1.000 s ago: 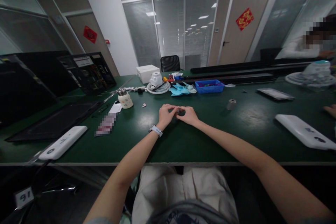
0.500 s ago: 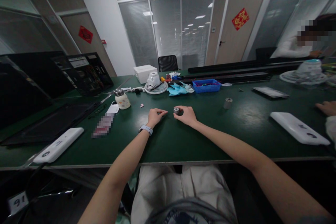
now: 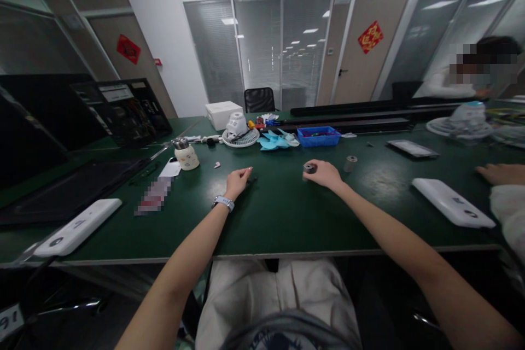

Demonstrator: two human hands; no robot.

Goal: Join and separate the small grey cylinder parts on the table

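Note:
My right hand [image 3: 325, 174] is closed round a small dark metal cylinder [image 3: 309, 168], held just above the green table [image 3: 287, 213]. A second small grey cylinder [image 3: 350, 163] stands on the table a little to the right of it. My left hand [image 3: 237, 181], with a watch on the wrist, rests on the table to the left with its fingers curled; a thin dark item [image 3: 251, 179] lies at its fingertips, and I cannot make out whether the fingers grip it.
A white fan body on its grille [image 3: 238, 130], light blue fan blades [image 3: 274, 142] and a blue tray [image 3: 319, 135] sit at the back. A small jar [image 3: 186, 155] is left. White flat devices [image 3: 76, 226] [image 3: 451, 202] lie on both sides. Another person's hand [image 3: 498, 174] rests at right.
My hands, joined together on the small cylinder a second ago, have parted. The right hand has carried the cylinder rightwards; the left has stayed on the table.

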